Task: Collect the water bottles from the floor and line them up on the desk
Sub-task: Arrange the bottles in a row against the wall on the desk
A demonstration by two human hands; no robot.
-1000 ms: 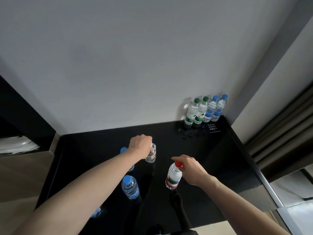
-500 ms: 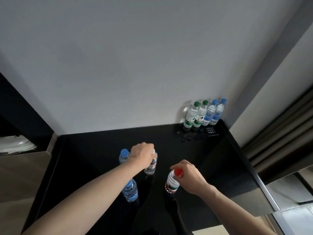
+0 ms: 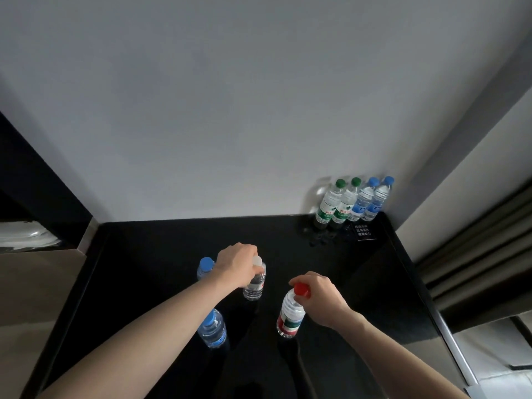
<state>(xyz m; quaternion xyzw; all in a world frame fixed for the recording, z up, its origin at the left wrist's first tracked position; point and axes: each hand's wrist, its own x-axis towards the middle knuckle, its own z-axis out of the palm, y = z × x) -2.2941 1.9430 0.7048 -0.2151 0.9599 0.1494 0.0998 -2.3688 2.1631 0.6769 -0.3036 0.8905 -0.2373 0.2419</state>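
Two clear bottles, white-capped (image 3: 254,279) and red-capped (image 3: 291,312), gripped by curled fingers (image 3: 298,280).

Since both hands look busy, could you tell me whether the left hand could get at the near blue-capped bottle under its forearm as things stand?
Probably not at once: the left hand grips the white-capped bottle, and the near blue-capped bottle sits beneath its forearm. Once freed and drawn back, nothing else blocks it.

One camera, worn on the person's head, looks forward and steeply down over the black desk (image 3: 359,283) toward the wall, close above both forearms
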